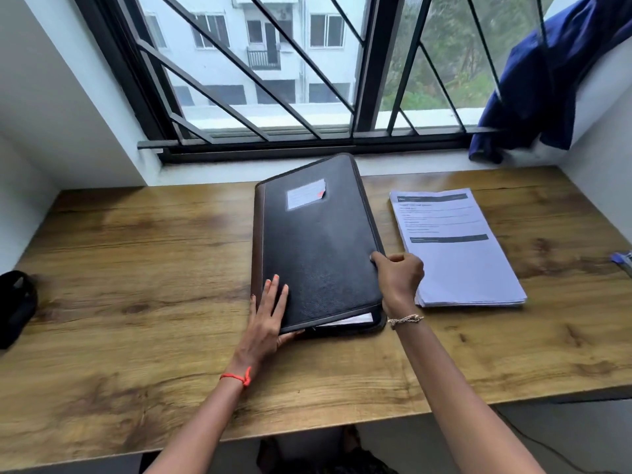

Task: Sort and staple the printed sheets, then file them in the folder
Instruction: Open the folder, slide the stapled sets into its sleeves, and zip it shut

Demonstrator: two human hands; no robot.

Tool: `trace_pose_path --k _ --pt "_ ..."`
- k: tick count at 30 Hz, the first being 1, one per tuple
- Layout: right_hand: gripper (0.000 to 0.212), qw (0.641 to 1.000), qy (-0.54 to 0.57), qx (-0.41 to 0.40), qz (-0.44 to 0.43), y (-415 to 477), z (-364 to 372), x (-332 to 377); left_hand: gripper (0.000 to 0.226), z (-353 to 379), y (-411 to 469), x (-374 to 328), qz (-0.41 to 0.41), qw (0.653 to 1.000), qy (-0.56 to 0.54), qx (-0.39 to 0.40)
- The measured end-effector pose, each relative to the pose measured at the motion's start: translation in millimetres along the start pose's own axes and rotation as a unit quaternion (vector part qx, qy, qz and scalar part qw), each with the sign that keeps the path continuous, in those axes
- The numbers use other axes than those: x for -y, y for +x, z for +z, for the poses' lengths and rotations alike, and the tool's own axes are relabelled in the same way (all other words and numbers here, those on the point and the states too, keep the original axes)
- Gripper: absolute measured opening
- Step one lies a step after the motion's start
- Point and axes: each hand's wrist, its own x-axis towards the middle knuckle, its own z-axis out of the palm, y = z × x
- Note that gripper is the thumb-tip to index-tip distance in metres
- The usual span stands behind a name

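Observation:
A black leather folder [318, 248] with a small white label lies on the wooden desk [136, 268], its cover slightly raised, with white paper showing at its near edge. My left hand [270, 313] holds the folder's near left corner, fingers flat on the cover and thumb under the edge. My right hand [398, 278] grips the cover's right edge, thumb on top. A stack of printed sheets [455, 248] lies just right of the folder, beside my right hand.
A black object [15, 306] sits at the desk's left edge. A blue pen-like item [622, 261] pokes in at the right edge. A blue cloth [547, 80] hangs by the barred window [273, 80] behind the desk.

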Motion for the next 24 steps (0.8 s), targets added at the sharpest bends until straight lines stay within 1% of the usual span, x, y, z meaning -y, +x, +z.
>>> trace_pose_path --k 2,4,6,8,11,14,16,18,20,21,23,24 --pt "0.013 0.999 0.046 0.011 -0.012 -5.9 -0.8 18.2 0.078 1.0 -3.2 -2.0 -0.006 0.998 -0.059 -0.035" --pt "0.019 0.995 0.094 0.037 -0.026 -14.6 0.5 36.3 0.079 -0.4 -8.4 -5.6 -0.041 0.987 -0.137 -0.069" --pt "0.021 0.986 0.134 0.086 -0.045 -26.3 4.6 50.7 0.078 -3.5 -13.8 -9.4 -0.075 0.974 -0.190 -0.100" --pt "0.020 0.974 0.159 0.145 -0.075 -44.6 11.2 64.7 0.068 -7.4 -19.8 -8.9 -0.097 0.960 -0.231 -0.128" --pt "0.018 0.939 0.209 0.247 -0.115 -78.9 25.8 83.0 0.063 -14.4 -30.7 -7.5 -0.127 0.935 -0.286 -0.169" --pt "0.020 0.897 0.246 0.346 -0.125 -103.4 49.8 85.0 0.081 -22.2 -41.5 -10.8 -0.178 0.898 -0.337 -0.220" --pt "0.022 0.891 0.209 0.378 -0.143 -109.1 66.8 75.3 0.078 -29.7 -43.3 -20.7 -0.212 0.869 -0.357 -0.270" --pt "0.024 0.903 0.128 0.367 -0.181 -106.4 82.2 58.1 0.069 -35.3 -42.3 -26.6 -0.260 0.831 -0.382 -0.310" --pt "0.026 0.918 0.016 0.328 -0.224 -94.5 92.3 33.3 0.065 -33.3 -44.8 -22.6 -0.330 0.804 -0.383 -0.312" --pt "0.026 0.923 -0.043 0.298 -0.237 -85.4 94.4 18.5 0.061 -30.7 -46.9 -18.6 -0.375 0.794 -0.374 -0.298" --pt "0.028 0.930 -0.141 0.233 -0.246 -65.4 93.3 -12.2 0.051 -30.4 -47.5 -12.8 -0.455 0.769 -0.360 -0.269" --pt "0.031 0.930 -0.189 0.199 -0.244 -54.7 90.1 -26.8 0.047 -32.1 -47.1 -10.5 -0.470 0.761 -0.356 -0.272"
